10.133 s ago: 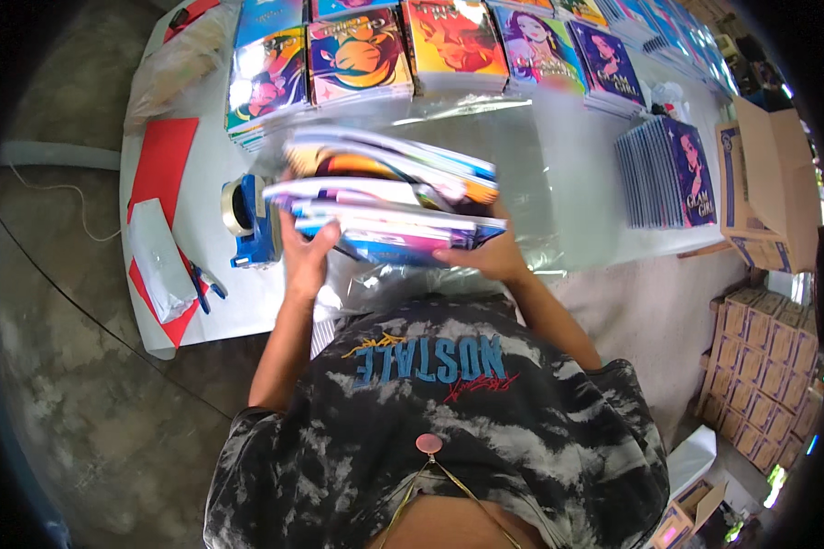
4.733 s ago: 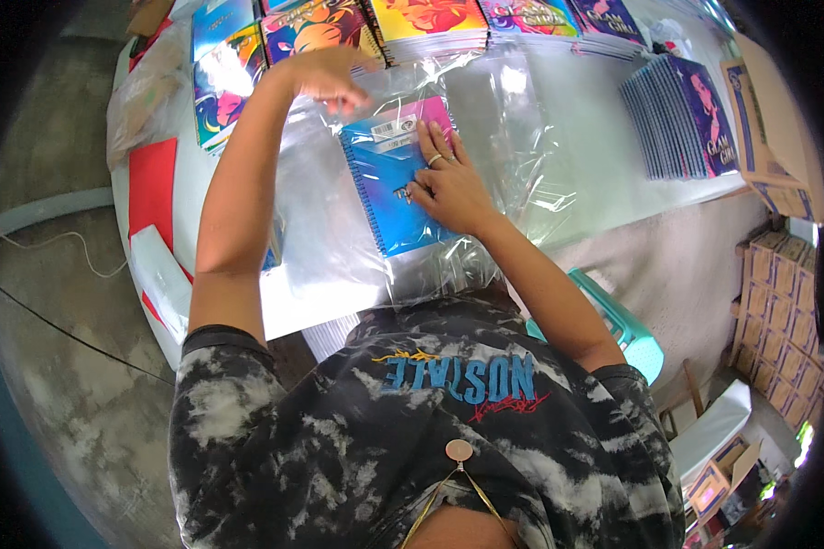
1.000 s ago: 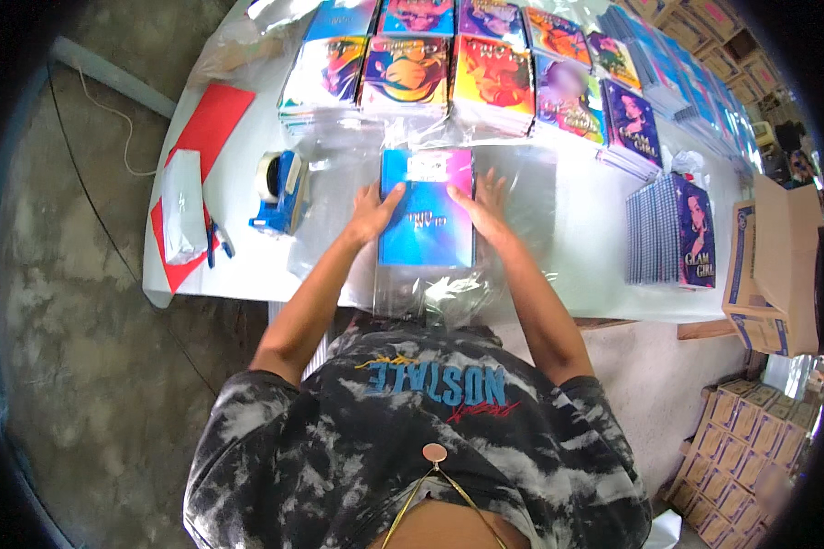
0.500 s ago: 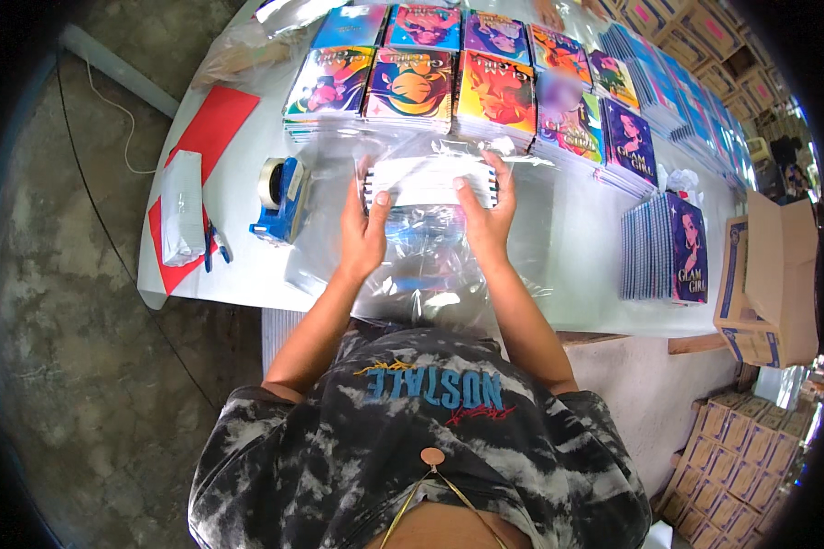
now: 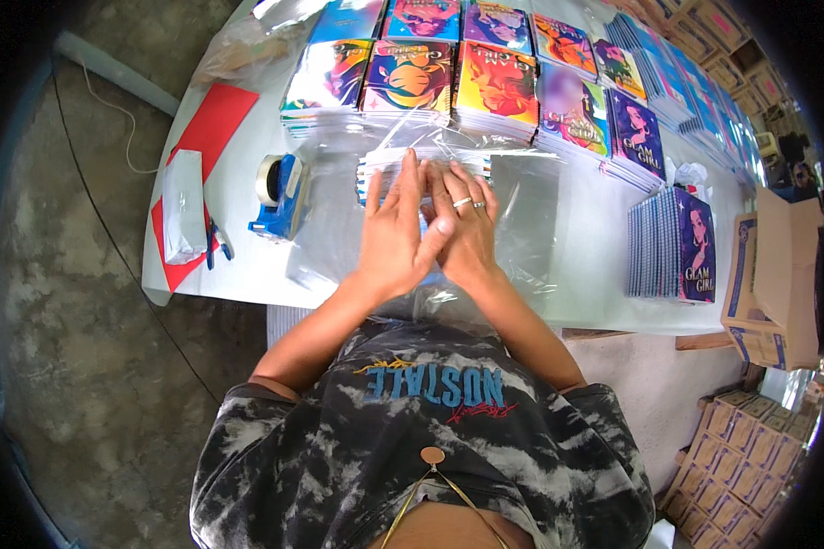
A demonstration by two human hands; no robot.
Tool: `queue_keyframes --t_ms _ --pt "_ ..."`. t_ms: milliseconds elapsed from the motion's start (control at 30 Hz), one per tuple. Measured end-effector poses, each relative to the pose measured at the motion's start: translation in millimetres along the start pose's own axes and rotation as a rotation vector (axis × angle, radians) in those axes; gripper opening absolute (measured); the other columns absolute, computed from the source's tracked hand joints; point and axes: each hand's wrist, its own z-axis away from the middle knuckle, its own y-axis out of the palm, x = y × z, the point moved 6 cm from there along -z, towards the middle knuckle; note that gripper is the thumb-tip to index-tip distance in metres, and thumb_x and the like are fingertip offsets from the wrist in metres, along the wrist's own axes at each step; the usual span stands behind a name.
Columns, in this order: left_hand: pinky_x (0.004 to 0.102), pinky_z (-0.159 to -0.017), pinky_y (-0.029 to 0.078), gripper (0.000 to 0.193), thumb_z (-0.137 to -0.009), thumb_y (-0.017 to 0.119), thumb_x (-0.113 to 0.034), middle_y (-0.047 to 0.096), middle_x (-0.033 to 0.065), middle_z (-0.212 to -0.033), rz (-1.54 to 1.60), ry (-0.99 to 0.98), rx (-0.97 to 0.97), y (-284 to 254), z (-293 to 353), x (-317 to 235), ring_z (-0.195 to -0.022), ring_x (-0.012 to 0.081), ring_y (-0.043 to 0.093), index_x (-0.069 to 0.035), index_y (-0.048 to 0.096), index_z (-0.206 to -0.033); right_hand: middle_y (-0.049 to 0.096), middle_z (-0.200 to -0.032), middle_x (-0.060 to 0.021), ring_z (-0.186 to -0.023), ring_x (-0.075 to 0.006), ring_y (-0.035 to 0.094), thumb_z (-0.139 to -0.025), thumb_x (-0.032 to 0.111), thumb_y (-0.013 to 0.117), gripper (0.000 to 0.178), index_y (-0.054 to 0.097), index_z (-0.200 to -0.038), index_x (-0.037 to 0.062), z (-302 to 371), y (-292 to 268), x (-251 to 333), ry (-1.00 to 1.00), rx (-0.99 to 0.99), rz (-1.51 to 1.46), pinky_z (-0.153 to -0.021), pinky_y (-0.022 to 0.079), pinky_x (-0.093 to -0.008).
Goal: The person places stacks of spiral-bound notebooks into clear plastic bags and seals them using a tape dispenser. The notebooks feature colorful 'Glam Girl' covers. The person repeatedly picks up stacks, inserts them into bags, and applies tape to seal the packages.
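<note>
A small stack of spiral notebooks (image 5: 382,163) lies on the table in front of me, white page edges upward, with clear plastic film (image 5: 522,206) around and under it. My left hand (image 5: 392,233) rests on the stack with its fingers stretched out. Beside it my right hand (image 5: 468,224), with rings on it, lies flat on the stack too, the two hands touching near their thumbs. The hands hide most of the stack's top and near side. Left of them stands a blue tape dispenser (image 5: 282,201).
Rows of colourful notebook stacks (image 5: 407,78) line the far side. More notebooks (image 5: 655,245) stand at the right, near an open cardboard box (image 5: 764,284). At the left are red sheets (image 5: 212,128), a white wrapped block (image 5: 184,206) and blue-handled scissors (image 5: 215,245).
My hands have gone from gripping the stack's two ends to lying side by side over its middle. The film in front of the stack is folded over closer to it.
</note>
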Motion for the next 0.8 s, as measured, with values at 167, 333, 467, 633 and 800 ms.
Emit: queue_keyframes --t_ms 167,333,467,633,800 --pt "0.0405 -0.087 0.043 0.050 -0.080 0.058 -0.017 0.062 0.0181 -0.104 -0.086 0.014 -0.143 -39 -61 34 -0.097 0.0311 0.058 0.003 0.047 -0.125 0.057 -0.117 -0.0019 -0.112 -0.0192 0.050 -0.082 0.017 0.059 0.036 0.057 -0.117 0.0132 -8 -11 0 -0.106 0.051 -0.002 -0.095 0.033 -0.0372" --pt "0.0311 -0.085 0.045 0.038 -0.082 0.058 -0.008 0.063 0.0113 -0.105 0.399 -0.207 0.394 -26 -121 50 -0.096 0.0198 0.060 0.002 0.053 -0.118 0.058 -0.114 0.0000 -0.110 -0.0178 0.051 -0.081 0.017 0.060 0.030 0.061 -0.111 0.0151 -8 -8 -7 -0.096 -0.009 -0.030 -0.088 0.035 -0.0365" --pt "0.0312 -0.084 0.045 0.031 -0.086 0.062 -0.025 0.067 0.0124 -0.097 0.516 -0.136 -0.080 -59 -127 25 -0.090 0.0181 0.061 0.002 0.066 -0.098 0.058 -0.115 0.0017 -0.111 -0.0161 0.051 -0.081 0.018 0.062 0.029 0.061 -0.110 0.0151 -7 -7 -7 -0.086 -0.039 -0.044 -0.087 0.034 -0.0339" --pt "0.0309 -0.076 0.051 0.024 -0.083 0.063 -0.015 0.067 0.0161 -0.093 0.040 -0.161 0.235 -5 -71 19 -0.088 0.0214 0.066 -0.001 0.065 -0.102 0.058 -0.113 -0.0001 -0.110 -0.0165 0.051 -0.076 0.009 0.067 0.038 0.057 -0.112 0.0128 -7 -8 -17 -0.042 -0.192 -0.205 -0.087 0.035 -0.0340" --pt "0.0404 -0.093 0.046 0.027 -0.071 0.060 0.004 0.066 0.0089 -0.101 -0.157 0.274 -0.130 4 1 3 -0.100 0.0238 0.062 -0.008 0.068 -0.094 0.062 -0.103 -0.0019 -0.104 -0.0173 0.056 -0.068 -0.003 0.067 0.048 0.055 -0.112 0.0121 -7 -11 -14 0.073 -0.313 -0.358 -0.085 0.037 -0.0341"
